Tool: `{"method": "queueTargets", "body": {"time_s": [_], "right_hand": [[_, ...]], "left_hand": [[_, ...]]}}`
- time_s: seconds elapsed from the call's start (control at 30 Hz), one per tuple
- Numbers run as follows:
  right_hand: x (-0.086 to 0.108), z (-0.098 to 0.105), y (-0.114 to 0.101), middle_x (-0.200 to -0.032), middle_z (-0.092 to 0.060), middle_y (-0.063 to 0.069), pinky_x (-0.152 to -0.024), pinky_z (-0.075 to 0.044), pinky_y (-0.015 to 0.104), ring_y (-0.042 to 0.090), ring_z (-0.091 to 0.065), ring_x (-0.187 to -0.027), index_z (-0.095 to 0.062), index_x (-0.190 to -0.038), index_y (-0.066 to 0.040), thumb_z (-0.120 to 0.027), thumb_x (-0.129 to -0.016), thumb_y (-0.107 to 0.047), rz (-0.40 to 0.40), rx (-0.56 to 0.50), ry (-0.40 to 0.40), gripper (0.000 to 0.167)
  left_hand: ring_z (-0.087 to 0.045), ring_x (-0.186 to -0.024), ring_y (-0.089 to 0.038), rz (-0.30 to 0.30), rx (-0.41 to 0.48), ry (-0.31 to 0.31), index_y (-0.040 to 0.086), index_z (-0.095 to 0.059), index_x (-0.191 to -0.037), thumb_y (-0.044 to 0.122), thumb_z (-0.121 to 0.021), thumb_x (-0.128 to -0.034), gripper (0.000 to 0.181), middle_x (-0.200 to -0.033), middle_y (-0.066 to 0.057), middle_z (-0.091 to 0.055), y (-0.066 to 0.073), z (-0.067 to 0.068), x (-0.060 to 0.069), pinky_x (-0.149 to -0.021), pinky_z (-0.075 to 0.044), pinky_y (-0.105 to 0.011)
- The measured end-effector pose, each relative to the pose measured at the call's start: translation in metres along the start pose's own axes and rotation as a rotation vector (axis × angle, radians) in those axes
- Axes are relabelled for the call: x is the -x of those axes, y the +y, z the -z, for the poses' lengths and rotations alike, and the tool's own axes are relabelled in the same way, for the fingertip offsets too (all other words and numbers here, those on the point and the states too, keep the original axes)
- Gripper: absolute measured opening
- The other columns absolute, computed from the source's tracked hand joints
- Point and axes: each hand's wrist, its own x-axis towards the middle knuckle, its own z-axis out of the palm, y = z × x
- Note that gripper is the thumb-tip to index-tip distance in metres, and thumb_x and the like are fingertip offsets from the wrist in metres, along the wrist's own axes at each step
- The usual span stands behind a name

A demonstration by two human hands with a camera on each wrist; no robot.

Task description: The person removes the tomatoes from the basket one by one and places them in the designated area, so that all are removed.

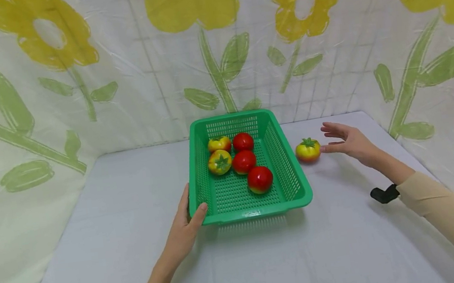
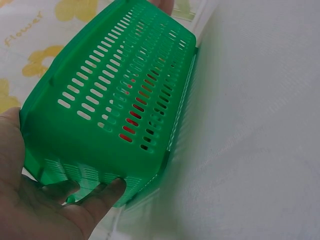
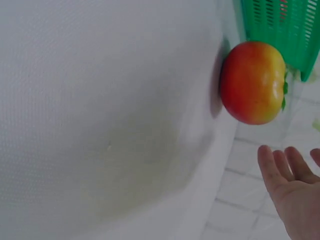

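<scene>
A green plastic basket (image 1: 257,212) with slotted walls stands on the table, and several tomatoes lie inside it. Three are red, such as the red tomato (image 1: 260,179) nearest the front; two are yellow with red, one showing a green leafy top (image 1: 219,162). My left hand (image 1: 183,229) grips the basket's near left corner, thumb over the rim and fingers against the outer wall (image 2: 80,172). Outside the basket, to its right, sits a yellow-red tomato (image 1: 308,151). Beside that tomato is my right hand (image 1: 350,144), fingers extended and holding nothing; a small gap shows in the right wrist view.
The table (image 1: 141,208) has a pale cloth cover. Behind it and at both sides hangs a whitish curtain (image 1: 127,92) printed with yellow flowers and green leaves. The basket's far rim lies close to the back curtain.
</scene>
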Motion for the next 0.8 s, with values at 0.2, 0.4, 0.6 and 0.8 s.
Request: {"method": "queueTargets", "body": {"time_s": [0.2,0.4,0.6,0.8], "right_hand": [[0.004,-0.002,-0.01,-0.15,-0.041,0.007,-0.108,-0.036,0.054,0.031,-0.037,-0.136,-0.03,-0.155,-0.014,-0.075,-0.09,-0.026,0.017,-0.025,0.01,0.08],[0.007,-0.009,-0.024,-0.147,-0.044,0.005,-0.097,-0.048,0.027,0.028,-0.043,-0.132,-0.036,-0.153,-0.017,-0.076,-0.09,-0.022,0.06,-0.078,0.019,0.075],[0.012,-0.019,-0.042,-0.145,-0.046,0.007,-0.093,-0.049,0.021,0.026,-0.045,-0.13,-0.04,-0.15,-0.013,-0.076,-0.089,-0.014,0.135,-0.166,0.001,0.071],[0.014,-0.032,-0.057,-0.141,-0.05,0.01,-0.099,-0.047,0.029,0.024,-0.046,-0.129,-0.045,-0.145,-0.007,-0.076,-0.087,-0.008,0.204,-0.232,-0.044,0.066]], "left_hand": [[-0.015,-0.144,-0.02,0.004,0.004,-0.004,0.026,-0.002,-0.159,0.038,-0.051,-0.1037,0.074,-0.162,0.0,-0.008,0.001,-0.001,0.0,-0.115,-0.02,-0.052],[-0.015,-0.144,-0.021,0.01,0.004,0.001,0.026,-0.002,-0.159,0.037,-0.051,-0.1038,0.074,-0.162,0.0,-0.008,0.001,0.0,0.0,-0.115,-0.02,-0.053],[-0.015,-0.144,-0.021,0.008,0.009,0.004,0.026,-0.003,-0.159,0.037,-0.051,-0.1038,0.074,-0.162,-0.001,-0.008,0.002,0.0,0.001,-0.115,-0.02,-0.052],[-0.013,-0.145,-0.023,0.009,-0.01,0.014,0.023,-0.003,-0.159,0.038,-0.051,-0.1037,0.075,-0.162,-0.003,-0.008,0.001,0.0,0.0,-0.116,-0.018,-0.053]]}}
